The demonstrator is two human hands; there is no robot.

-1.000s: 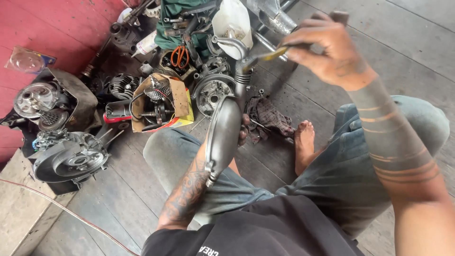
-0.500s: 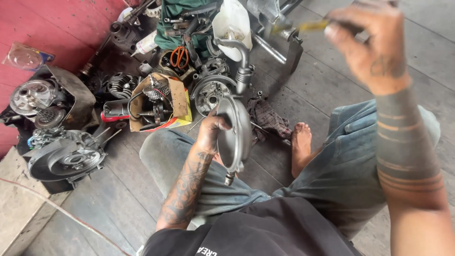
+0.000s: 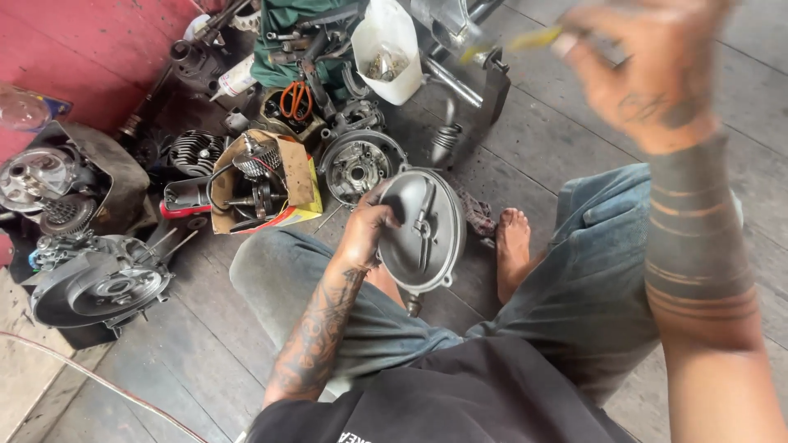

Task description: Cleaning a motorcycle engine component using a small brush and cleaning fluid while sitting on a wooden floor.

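A: Round grey metal cover [image 3: 423, 230], matte cast finish, dished, with a raised rib running down its inner face. We're seeing it held upright over the lap, between the knees. The left hand [image 3: 369, 234] is gripping its left rim, fingers curled around the edge.

B: Agreed. A small stub is sticking out of its bottom edge. The right hand [image 3: 648, 74] is raised at top right, blurred. It's closing on a thin tool with a yellow handle [image 3: 533, 37]; we can't tell what kind of tool it is.

A: Containers next. We're noting a white plastic jug [image 3: 386, 49] with its top cut open, holding small metal bits, too small to sort out.

B: Also a torn cardboard box [image 3: 283, 176], brown with a yellow edge, with a finned engine part and a shaft lying in it.

A: Beside the box, a round metal hub [image 3: 359, 168] with a dark hollow centre, lying on the grey wooden plank floor [image 3: 533, 139]. Orange-handled scissors [image 3: 295, 98] are resting on the dark pile behind it.

B: At left, a big grey engine casing [image 3: 98, 287], smooth and rounded, greasy. Another casing above it is being cut off by the frame edge.

A: A coiled spring [image 3: 443, 141] is standing near the hub. A bare foot [image 3: 513, 246] is showing just right of the cover; the cover is hiding the toes' left side.
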